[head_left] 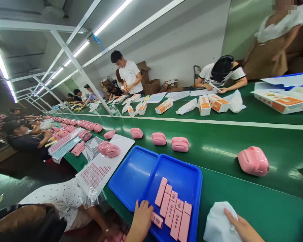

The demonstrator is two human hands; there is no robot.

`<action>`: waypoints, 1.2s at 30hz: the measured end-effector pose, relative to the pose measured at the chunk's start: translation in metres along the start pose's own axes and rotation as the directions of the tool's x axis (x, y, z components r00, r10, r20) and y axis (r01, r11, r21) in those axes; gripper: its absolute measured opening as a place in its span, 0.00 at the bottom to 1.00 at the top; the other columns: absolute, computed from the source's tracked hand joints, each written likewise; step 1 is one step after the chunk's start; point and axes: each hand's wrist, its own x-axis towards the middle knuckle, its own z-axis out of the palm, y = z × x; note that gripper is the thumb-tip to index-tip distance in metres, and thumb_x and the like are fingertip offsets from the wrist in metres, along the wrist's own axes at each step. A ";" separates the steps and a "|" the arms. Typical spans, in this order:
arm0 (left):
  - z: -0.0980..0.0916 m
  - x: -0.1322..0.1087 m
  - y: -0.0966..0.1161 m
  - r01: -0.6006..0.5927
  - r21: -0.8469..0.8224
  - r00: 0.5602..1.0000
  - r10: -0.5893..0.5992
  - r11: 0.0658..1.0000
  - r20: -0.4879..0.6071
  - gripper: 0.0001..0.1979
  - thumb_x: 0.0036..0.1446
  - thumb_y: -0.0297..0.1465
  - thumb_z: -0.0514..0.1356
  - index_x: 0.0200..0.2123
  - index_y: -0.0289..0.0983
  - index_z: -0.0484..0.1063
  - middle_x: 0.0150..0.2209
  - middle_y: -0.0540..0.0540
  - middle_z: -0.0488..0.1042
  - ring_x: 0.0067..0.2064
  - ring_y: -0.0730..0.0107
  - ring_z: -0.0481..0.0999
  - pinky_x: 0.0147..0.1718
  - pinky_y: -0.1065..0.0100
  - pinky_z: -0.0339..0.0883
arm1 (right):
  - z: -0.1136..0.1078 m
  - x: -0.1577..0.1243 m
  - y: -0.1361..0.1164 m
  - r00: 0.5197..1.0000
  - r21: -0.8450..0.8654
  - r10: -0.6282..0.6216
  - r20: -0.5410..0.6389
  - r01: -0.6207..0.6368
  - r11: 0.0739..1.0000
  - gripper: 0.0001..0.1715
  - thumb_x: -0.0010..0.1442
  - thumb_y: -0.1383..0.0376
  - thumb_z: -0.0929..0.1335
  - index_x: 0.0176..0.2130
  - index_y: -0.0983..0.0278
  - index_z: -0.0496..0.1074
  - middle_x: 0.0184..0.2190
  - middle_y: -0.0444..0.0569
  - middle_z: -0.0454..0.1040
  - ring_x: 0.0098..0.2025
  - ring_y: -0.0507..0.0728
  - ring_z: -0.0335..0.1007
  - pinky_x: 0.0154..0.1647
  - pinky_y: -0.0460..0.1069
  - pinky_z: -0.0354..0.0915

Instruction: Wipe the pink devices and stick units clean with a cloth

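Observation:
At the near edge of a blue tray, my left hand has its fingers closed on the end of a pink strip-shaped panel. Several similar glossy pink panels lie side by side in that tray, some with small dark button marks. My right hand, at the lower right, grips a soft white pouch with the thumb on top. Whether anything is inside the pouch I cannot tell. A second blue tray adjoins the first on its left.
Rounded pink device housings stand along the green conveyor belt. Across it are orange-and-white boxes and several people. To my left, a co-worker in a dotted sleeve sits close, beside a sticker sheet.

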 end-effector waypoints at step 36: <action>-0.046 -0.080 0.262 0.296 -0.936 0.926 0.298 -0.192 0.231 0.19 0.50 0.46 0.60 0.36 0.35 0.73 0.25 0.49 0.73 0.24 0.73 0.72 0.20 0.75 0.66 | -0.012 -0.149 -0.119 0.328 -0.567 -0.930 0.166 0.803 0.183 0.23 0.64 0.62 0.58 0.57 0.65 0.65 0.48 0.57 0.73 0.46 0.61 0.73 0.41 0.48 0.72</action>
